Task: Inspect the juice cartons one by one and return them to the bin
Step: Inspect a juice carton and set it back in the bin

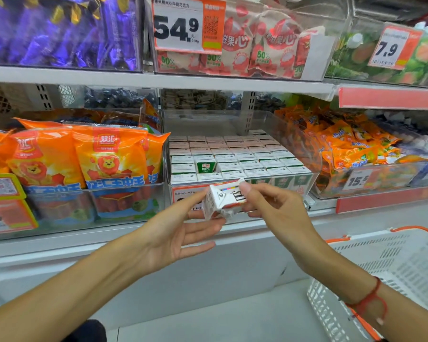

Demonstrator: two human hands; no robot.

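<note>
A small juice carton (pixel 224 198) is held tilted on its side in front of the shelf, with its white folded end and barcode toward me. My right hand (pixel 274 206) pinches its right end between thumb and fingers. My left hand (pixel 181 230) lies palm up under its left end, with the fingertips touching it. Behind it stands the clear bin (pixel 314 154), packed with rows of upright cartons (pixel 235 159). One green carton (pixel 205 164) near the bin's front left shows its side beside a gap in the rows.
Orange sausage packs (pixel 84 156) fill the bin on the left and orange snack bags (pixel 351 144) the bin on the right. Candy bins and price tags (pixel 188 23) sit on the shelf above. A white basket with orange trim (pixel 393 267) stands at the lower right.
</note>
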